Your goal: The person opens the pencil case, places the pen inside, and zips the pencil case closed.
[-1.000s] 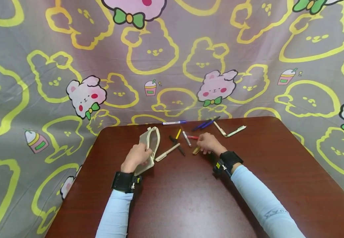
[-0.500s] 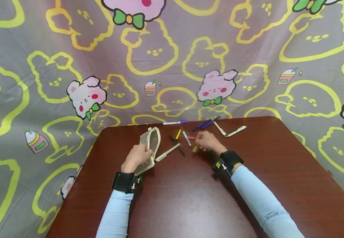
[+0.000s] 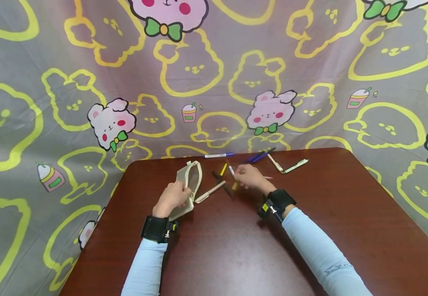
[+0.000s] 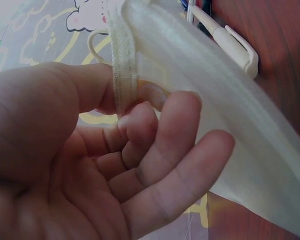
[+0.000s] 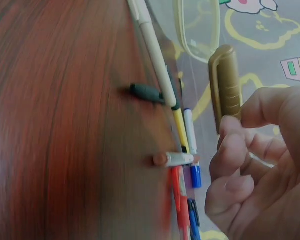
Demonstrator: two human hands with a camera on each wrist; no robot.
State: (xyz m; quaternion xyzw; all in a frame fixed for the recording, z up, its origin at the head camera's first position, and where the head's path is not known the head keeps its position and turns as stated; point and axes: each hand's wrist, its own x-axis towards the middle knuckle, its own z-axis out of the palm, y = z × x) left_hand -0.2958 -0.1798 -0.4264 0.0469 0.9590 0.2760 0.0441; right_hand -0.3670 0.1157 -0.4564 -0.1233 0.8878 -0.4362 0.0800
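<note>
My left hand (image 3: 171, 196) grips the edge of a cream zippered pencil pouch (image 3: 182, 175); the pouch's mouth gapes toward the right. In the left wrist view, thumb and index finger pinch the fabric rim (image 4: 124, 60) while the other fingers curl loosely. My right hand (image 3: 251, 177) pinches a gold capped pen (image 5: 224, 85) between thumb and fingers, its capped end pointing away from the palm. The pen's other end is hidden in the hand. Just left of it lie a cream pen (image 3: 210, 192), a yellow-and-black pen (image 3: 223, 169) and a white marker with brown ends (image 5: 179, 159).
A red pen (image 5: 179, 197) lies partly behind my right hand. Along the table's back edge are a white-and-blue marker (image 3: 217, 156) and dark blue pens (image 3: 259, 157). Further right are another cream pen (image 3: 275, 163) and a light green pen (image 3: 296, 166). A patterned curtain (image 3: 214, 82) hangs behind.
My right hand has moved left toward the pouch, carrying the gold pen. The left hand keeps its hold on the pouch. The head view has shifted slightly.
</note>
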